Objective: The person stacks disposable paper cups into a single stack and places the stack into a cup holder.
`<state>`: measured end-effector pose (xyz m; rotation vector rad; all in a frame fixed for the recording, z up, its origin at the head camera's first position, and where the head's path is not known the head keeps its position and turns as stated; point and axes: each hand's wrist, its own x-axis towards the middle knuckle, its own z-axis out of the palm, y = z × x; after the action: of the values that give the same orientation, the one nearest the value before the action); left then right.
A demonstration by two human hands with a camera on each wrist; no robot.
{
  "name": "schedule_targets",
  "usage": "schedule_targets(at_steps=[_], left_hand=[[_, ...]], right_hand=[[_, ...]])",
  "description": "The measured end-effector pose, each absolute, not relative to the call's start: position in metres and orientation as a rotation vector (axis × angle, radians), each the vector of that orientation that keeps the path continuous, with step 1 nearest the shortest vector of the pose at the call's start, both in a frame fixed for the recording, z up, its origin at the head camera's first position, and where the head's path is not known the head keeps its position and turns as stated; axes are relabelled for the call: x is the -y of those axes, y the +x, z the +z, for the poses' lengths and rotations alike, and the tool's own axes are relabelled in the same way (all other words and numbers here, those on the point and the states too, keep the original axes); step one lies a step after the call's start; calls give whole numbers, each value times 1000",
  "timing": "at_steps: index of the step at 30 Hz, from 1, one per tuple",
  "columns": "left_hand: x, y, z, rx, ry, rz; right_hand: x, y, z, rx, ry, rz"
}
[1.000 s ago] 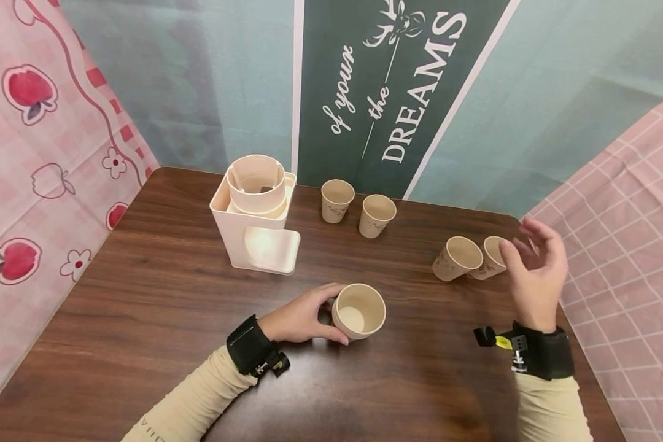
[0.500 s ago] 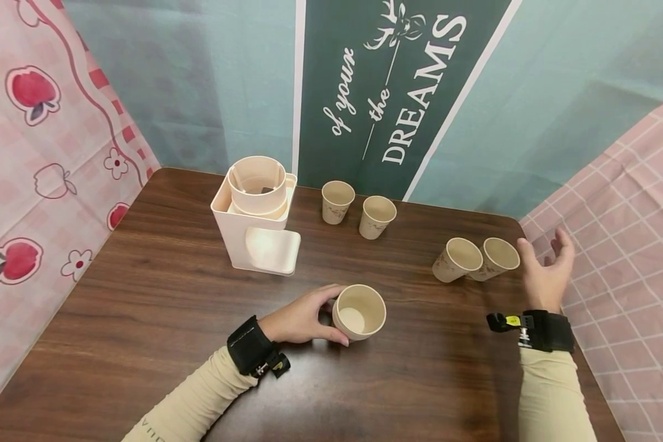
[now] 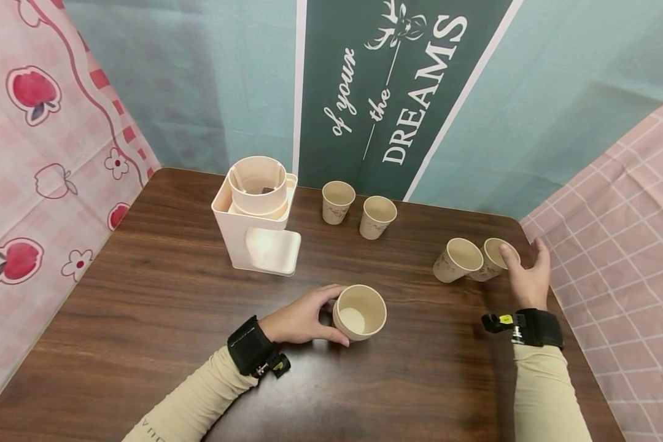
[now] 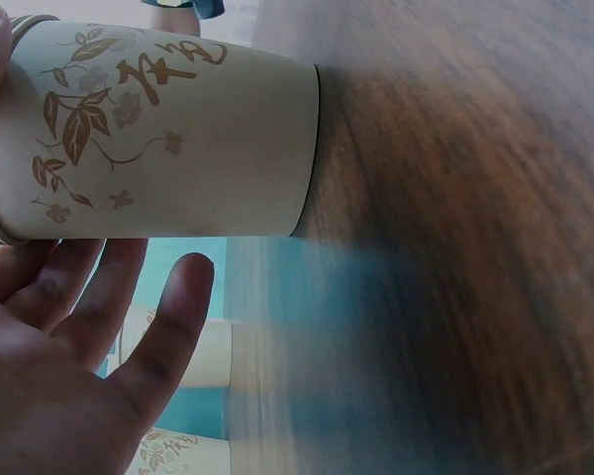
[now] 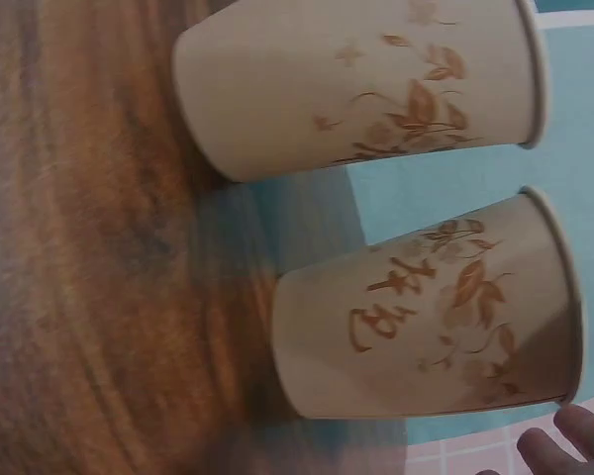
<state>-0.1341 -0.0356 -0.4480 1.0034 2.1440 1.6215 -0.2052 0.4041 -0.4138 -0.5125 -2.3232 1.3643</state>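
In the head view my left hand (image 3: 298,316) grips a beige paper cup (image 3: 360,312) standing upright at mid-table, its thumb on the near side and fingers behind. Up close in the left wrist view, this paper cup (image 4: 168,134) carries brown leaves and lettering, and its rim edge looks doubled. My right hand (image 3: 527,279) is at the rightmost paper cup (image 3: 488,265); the thumb overlaps its rim, while the other fingers spread apart to the right. Fingertips (image 5: 579,430) lie right at that cup's rim in the right wrist view. Another paper cup (image 3: 457,261) stands just left of it.
A cream box-shaped holder (image 3: 232,236) with a round open top and side tray stands at the back left. Two more paper cups, one left (image 3: 337,202) and one right (image 3: 377,218), stand by the back edge. Fabric drapes (image 3: 585,153) enclose the wooden table (image 3: 143,294).
My right hand first drew back to the right of the rightmost paper cup, then came left so its thumb overlaps the rim. My left hand and its paper cup have stayed in place.
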Motion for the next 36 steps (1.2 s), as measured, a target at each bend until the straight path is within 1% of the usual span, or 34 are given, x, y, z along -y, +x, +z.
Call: schedule_targets(at_steps=[7, 16, 26, 36], left_hand=[[36, -134, -447, -2147, 999, 1622], [37, -134, -448, -2157, 1021, 1609], [37, -134, -449, -2177, 1013, 1593], [37, -135, -448, -2173, 1042, 1594]], right_hand=[[-404, -208, -425, 2397, -491, 1383], [-401, -204, -431, 2480, -471, 1292], [-403, -204, -438, 2471, -520, 1300], [-401, -204, -441, 2386, -509, 1352]])
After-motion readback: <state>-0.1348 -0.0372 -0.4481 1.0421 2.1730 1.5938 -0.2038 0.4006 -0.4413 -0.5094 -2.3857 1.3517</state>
